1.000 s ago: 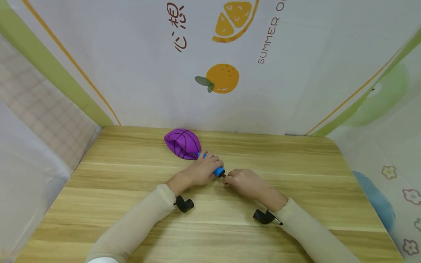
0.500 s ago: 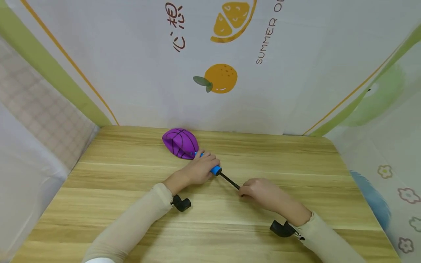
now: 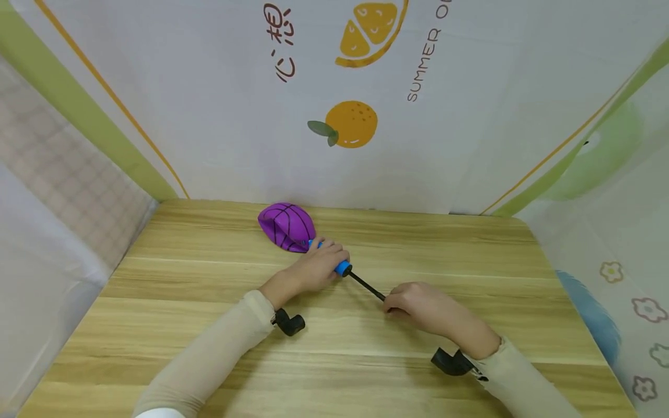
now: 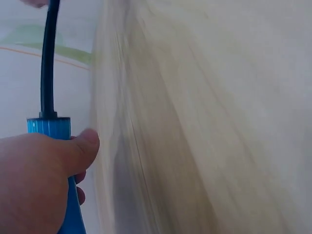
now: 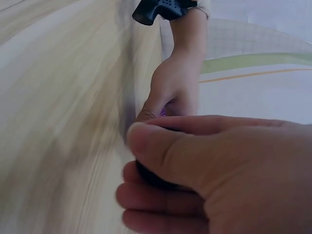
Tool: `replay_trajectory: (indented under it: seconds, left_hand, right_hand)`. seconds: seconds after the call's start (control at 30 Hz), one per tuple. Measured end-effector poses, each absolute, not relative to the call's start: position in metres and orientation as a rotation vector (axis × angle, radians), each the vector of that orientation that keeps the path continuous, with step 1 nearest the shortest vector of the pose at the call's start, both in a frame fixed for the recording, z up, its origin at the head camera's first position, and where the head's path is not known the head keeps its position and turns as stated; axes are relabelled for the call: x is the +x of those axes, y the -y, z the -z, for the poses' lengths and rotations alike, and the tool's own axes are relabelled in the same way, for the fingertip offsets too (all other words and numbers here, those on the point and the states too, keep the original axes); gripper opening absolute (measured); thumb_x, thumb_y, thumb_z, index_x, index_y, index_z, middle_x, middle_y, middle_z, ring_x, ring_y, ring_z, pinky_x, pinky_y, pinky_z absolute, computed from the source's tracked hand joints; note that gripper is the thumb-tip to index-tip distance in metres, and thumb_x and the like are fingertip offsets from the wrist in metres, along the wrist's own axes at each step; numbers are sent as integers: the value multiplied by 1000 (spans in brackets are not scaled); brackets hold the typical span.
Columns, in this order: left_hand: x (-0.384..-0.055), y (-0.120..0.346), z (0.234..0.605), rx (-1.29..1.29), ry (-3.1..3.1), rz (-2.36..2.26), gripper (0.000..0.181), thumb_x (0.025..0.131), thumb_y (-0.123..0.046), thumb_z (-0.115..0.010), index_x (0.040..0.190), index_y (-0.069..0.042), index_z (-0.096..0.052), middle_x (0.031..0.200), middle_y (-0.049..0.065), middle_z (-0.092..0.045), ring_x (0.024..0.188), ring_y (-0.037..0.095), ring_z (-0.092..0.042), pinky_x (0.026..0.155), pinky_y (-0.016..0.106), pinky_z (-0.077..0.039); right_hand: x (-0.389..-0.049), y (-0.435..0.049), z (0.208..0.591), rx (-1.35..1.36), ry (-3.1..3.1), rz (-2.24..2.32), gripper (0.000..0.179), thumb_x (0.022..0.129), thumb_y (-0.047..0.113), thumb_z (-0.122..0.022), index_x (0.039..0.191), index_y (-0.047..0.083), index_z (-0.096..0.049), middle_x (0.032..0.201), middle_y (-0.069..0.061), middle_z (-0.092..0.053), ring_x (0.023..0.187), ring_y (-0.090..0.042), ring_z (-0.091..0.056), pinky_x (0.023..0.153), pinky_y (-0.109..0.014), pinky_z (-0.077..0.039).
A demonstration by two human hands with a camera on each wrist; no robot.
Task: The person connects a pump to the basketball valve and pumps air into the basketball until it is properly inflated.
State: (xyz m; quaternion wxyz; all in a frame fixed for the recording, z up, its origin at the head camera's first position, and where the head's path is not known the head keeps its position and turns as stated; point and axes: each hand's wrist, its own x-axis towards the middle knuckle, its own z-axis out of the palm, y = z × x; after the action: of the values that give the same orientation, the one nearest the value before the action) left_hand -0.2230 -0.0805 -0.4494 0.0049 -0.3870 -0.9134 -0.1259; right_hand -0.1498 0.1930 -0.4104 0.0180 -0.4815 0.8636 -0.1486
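A half-collapsed purple ball with black lines lies toward the back of the table. Against its near right side is the far end of a blue hand pump. My left hand grips the pump's barrel, its fingers wrapped round the blue body. The black rod stands out long from the barrel, slanting toward the right. At the rod's outer end, my right hand holds the black handle, mostly covered by the fingers and thumb in the right wrist view. The pump's tip at the ball is hidden.
The wood-grain table runs back to a white curtain printed with oranges. More cloth hangs at both sides. A black wrist camera sits at the left cuff, another black camera at the right.
My right hand has moved toward the right and nearer to me, drawing the rod far out of the barrel. Over the last half second it has hardly moved. My left hand and the ball stay put.
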Motion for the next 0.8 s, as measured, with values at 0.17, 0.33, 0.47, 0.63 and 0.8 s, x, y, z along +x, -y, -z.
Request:
replay_trajectory:
  seconds: [0.17,0.33,0.47,0.63,0.8]
  left_hand:
    - [-221,77,446,-1211,2863,352,19,96,-11,-69,113,-14,-63,108,1,-63,113,26,-52,110,54,-29]
    - [-219,75,445,-1205,2856,304,20,95,-11,-70,114,-14,-63,109,1,-63,114,26,-51,108,56,-31]
    - [-217,74,445,-1198,2854,320,17,96,-12,-69,112,-15,-63,108,1,-62,112,27,-52,107,55,-31]
    - [-215,72,444,-1195,2871,336,15,97,-12,-67,111,-14,-62,108,1,-62,112,27,-52,107,56,-31]
    - [-215,71,443,-1207,2868,345,17,98,-12,-66,114,-13,-62,113,3,-62,115,28,-51,109,57,-30]
  right_hand:
    - [-155,-187,411,-1558,-2713,428,11,86,6,-80,95,10,-77,92,1,-74,83,-11,-70,73,-26,-57]
    - [-164,-176,414,-1601,-2738,359,9,88,7,-78,95,12,-77,92,2,-74,83,-10,-69,73,-24,-56]
    - [-173,-167,416,-1638,-2762,337,8,88,8,-78,94,12,-76,90,2,-73,81,-10,-68,71,-24,-56]
    - [-182,-156,419,-1652,-2773,370,6,88,8,-78,93,11,-76,86,2,-71,77,-10,-66,70,-24,-55]
    - [-191,-148,424,-1658,-2783,376,5,89,8,-77,93,11,-76,86,2,-71,77,-11,-66,71,-25,-55]
